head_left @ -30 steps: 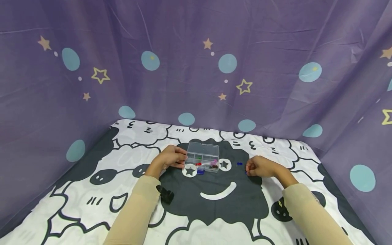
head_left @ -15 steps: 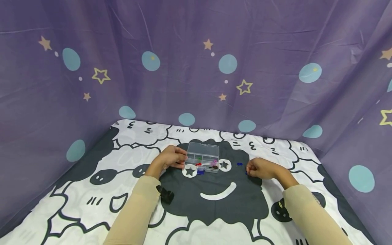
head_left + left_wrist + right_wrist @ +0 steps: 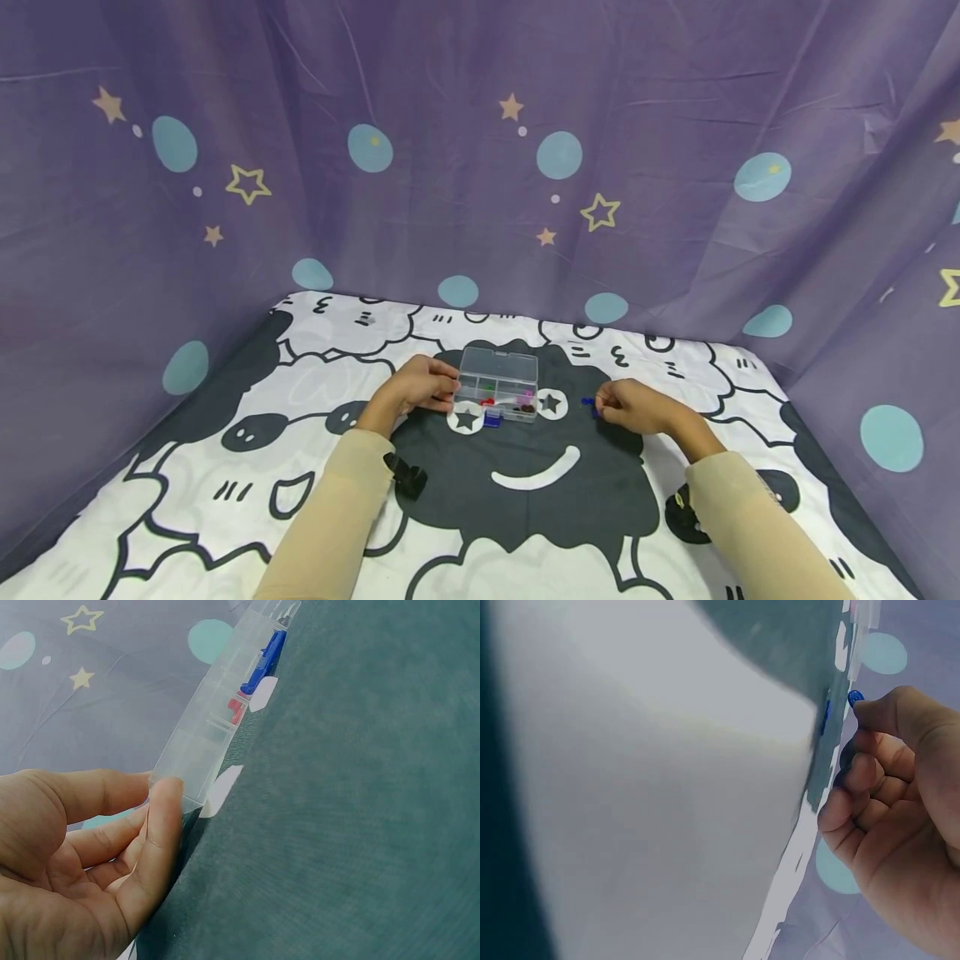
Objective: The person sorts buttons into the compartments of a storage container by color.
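Note:
A clear plastic compartment box (image 3: 480, 388) stands on the patterned cloth with its lid raised. Its compartments hold small green, red, pink and dark pieces, and a blue latch-like part (image 3: 492, 419) is at its front. My left hand (image 3: 417, 385) grips the left end of the box between thumb and fingers. To the right of the box, my right hand (image 3: 633, 407) pinches a small shiny blue piece (image 3: 856, 697) between thumb and forefinger; its exact kind is too small to tell. Other small blue pieces (image 3: 587, 402) lie on the dark cloth just left of that hand.
Beneath everything is a black-and-white cartoon-print cloth (image 3: 540, 517). A purple curtain (image 3: 450, 225) with stars and blue ovals hangs behind and at both sides. A black strap-like thing (image 3: 407, 478) is at the left wrist.
My right hand has shifted slightly left and away from me, closer to the loose blue pieces, still pinching its blue piece. The left hand and the box stay put.

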`<state>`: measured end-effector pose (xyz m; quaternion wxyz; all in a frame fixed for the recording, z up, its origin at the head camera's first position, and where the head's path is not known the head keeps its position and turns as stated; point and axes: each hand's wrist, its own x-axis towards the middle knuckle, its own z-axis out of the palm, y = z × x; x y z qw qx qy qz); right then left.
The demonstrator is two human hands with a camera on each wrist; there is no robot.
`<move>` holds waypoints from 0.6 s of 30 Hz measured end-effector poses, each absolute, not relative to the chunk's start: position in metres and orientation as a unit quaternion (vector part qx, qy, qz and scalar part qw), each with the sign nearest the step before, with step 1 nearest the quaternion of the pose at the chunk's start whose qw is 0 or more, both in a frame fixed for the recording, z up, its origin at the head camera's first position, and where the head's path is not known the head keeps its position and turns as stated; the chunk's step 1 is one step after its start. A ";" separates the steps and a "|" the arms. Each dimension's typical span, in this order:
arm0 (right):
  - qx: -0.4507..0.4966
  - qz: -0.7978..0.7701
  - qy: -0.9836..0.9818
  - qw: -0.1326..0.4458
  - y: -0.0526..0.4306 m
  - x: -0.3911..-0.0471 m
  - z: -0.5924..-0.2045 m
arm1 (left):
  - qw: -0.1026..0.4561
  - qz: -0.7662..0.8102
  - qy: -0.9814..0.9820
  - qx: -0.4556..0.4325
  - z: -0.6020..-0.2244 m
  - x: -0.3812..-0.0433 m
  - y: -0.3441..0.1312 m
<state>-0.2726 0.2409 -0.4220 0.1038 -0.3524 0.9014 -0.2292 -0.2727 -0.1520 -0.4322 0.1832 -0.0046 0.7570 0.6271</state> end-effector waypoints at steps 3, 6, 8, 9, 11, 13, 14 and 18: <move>-0.358 -0.229 0.900 0.094 0.235 -0.273 -0.419 | 0.186 0.631 0.753 -0.006 -0.432 -0.272 -0.152; -0.359 -0.230 0.900 0.088 0.229 -0.273 -0.417 | 0.187 0.633 0.752 -0.005 -0.432 -0.272 -0.153; -0.363 -0.229 0.900 0.081 0.225 -0.274 -0.416 | 0.186 0.631 0.753 -0.003 -0.432 -0.272 -0.153; -0.366 -0.229 0.899 0.079 0.223 -0.275 -0.415 | 0.187 0.630 0.753 -0.002 -0.432 -0.272 -0.153; -0.374 -0.228 0.896 0.073 0.219 -0.276 -0.414 | 0.188 0.629 0.754 -0.001 -0.433 -0.272 -0.153; -0.383 -0.231 0.892 0.064 0.214 -0.276 -0.413 | 0.187 0.629 0.754 0.001 -0.433 -0.272 -0.153; -0.386 -0.233 0.891 0.062 0.212 -0.277 -0.413 | 0.187 0.630 0.754 0.001 -0.433 -0.272 -0.153; -0.396 -0.240 0.885 0.051 0.201 -0.279 -0.411 | 0.187 0.632 0.753 -0.002 -0.432 -0.272 -0.152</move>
